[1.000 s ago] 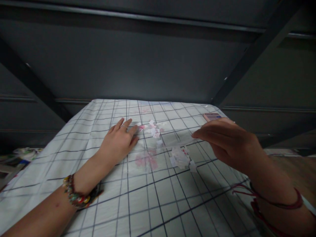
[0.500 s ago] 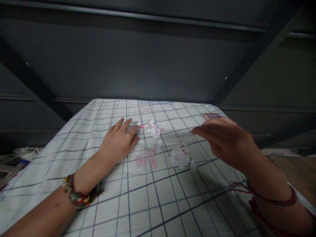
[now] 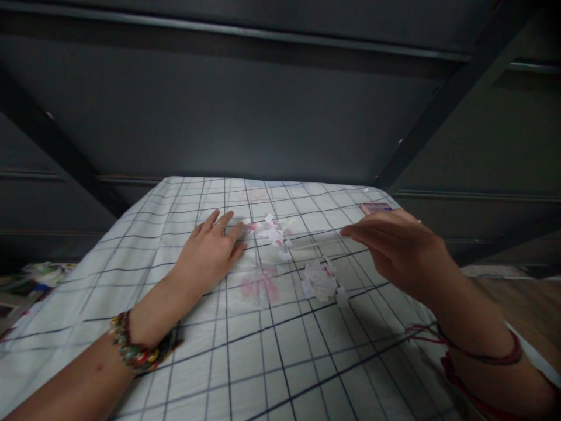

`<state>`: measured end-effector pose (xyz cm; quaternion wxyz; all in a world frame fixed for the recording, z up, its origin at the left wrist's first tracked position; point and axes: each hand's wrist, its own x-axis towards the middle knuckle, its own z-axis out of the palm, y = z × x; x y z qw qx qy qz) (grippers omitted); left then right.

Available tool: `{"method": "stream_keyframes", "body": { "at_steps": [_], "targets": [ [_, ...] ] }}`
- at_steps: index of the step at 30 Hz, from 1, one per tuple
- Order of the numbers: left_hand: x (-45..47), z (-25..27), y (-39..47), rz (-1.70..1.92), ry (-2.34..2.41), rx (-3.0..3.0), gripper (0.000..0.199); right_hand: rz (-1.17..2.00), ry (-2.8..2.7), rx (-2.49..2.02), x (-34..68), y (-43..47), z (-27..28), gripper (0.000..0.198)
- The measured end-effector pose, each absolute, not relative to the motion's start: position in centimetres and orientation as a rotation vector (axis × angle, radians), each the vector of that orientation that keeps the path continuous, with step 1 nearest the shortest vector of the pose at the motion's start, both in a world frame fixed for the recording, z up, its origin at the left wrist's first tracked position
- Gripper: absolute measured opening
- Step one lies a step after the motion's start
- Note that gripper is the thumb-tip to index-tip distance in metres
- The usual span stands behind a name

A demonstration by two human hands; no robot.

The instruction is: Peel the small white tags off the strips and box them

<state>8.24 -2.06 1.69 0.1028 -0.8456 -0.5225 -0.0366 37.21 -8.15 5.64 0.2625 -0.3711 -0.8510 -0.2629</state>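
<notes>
Right hand (image 3: pixel 401 242): fingertips closed on thin translucent stick (image 3: pixel 316 243), aimed leftward. Change: stick's tip sits slightly farther across white, dark-checked, cloth-covered bench (image 3: pixel 197 351) than second ago, now just beside small white paper scrap (image 3: pixel 284 256) at near edge of white-and-pink paper cluster (image 3: pixel 275 234); work apparently centred there. Left hand (image 3: pixel 208 250): unmoved, flat, fingers spread, holding nothing visible. Nearer: translucent pink-patterned sheet (image 3: pixel 260 286), loose whitish scrap pile (image 3: pixel 321 280).

The left hand (image 3: pixel 210 250) lies palm-down on the white, dark-gridded cloth (image 3: pixel 197 362), toward its left edge; the right hand (image 3: pixel 397 248), toward the right edge, pinches a thin translucent stick (image 3: pixel 316 242) near small white-and-pink scraps (image 3: pixel 276 237). A pink-rimmed phone (image 3: pixel 376 207) lies by the far right corner.
</notes>
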Motion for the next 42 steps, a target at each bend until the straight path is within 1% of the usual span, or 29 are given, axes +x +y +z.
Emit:
{"method": "stream_keyframes", "body": {
  "at_steps": [4,12,17,21,29,35,39,42],
  "targets": [
    [8.2,1.7,-2.1,-0.093,-1.539,-2.488,0.043,-0.732,-2.306,-1.051,37.3,-8.4,6.0,0.034],
    [8.5,2.0,-2.1,-0.069,-1.564,-2.515,0.044,-0.736,-2.344,-0.885,36.0,-8.7,6.6,0.032],
    [8.4,1.8,-2.0,-0.060,-1.550,-2.502,0.044,-0.633,-2.403,-0.865,35.8,-9.4,7.1,0.034],
    [8.5,1.8,-2.1,-0.030,-1.565,-2.496,0.043,-0.623,-2.393,-0.874,36.0,-9.8,7.4,0.035],
    [8.3,1.4,-2.0,-0.095,-1.555,-2.508,0.043,-0.615,-2.412,-0.938,37.0,-9.8,7.4,0.035],
    [8.2,1.4,-1.9,-0.153,-1.538,-2.532,0.042,-0.589,-2.398,-0.862,36.6,-9.7,7.3,0.034],
    [8.5,1.7,-2.1,-0.089,-1.557,-2.507,0.043,-0.562,-2.402,-0.930,37.9,-9.4,7.6,0.033],
    [8.5,1.7,-2.1,-0.094,-1.559,-2.504,0.043,-0.606,-2.355,-1.001,38.9,-9.1,7.6,0.032]
  ]
}}
